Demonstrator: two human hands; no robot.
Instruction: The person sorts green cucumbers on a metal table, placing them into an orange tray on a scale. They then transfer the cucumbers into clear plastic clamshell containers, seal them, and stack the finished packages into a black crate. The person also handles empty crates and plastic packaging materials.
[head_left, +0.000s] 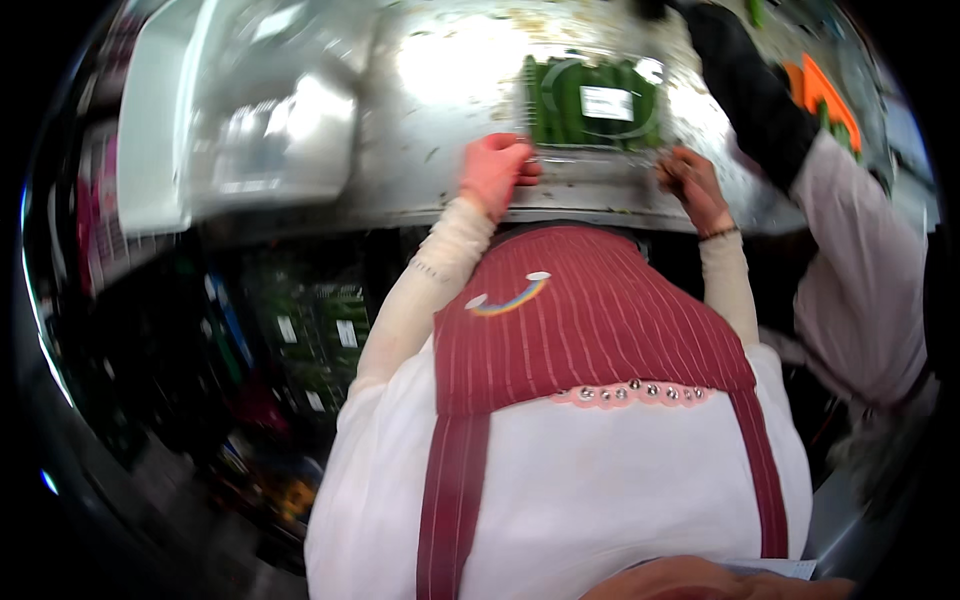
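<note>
A clear plastic clamshell box (592, 152) sits on the metal worktable (427, 127) in front of me. Long green vegetables (553, 112), possibly cucumbers, lie side by side inside it, under a white label (607, 103) bearing print. At the box's near left corner, my left hand (496, 171) has its fingers curled around the edge. My right hand (694, 184) pinches the near right corner; motion blur softens its fingertips.
Clear plastic containers (281, 127) are piled left, against a white bin (154, 120). A co-worker's dark-sleeved arm (750, 90) reaches in from the right, near an orange object (829, 101). Labelled green packs (330, 337) sit below the table, left.
</note>
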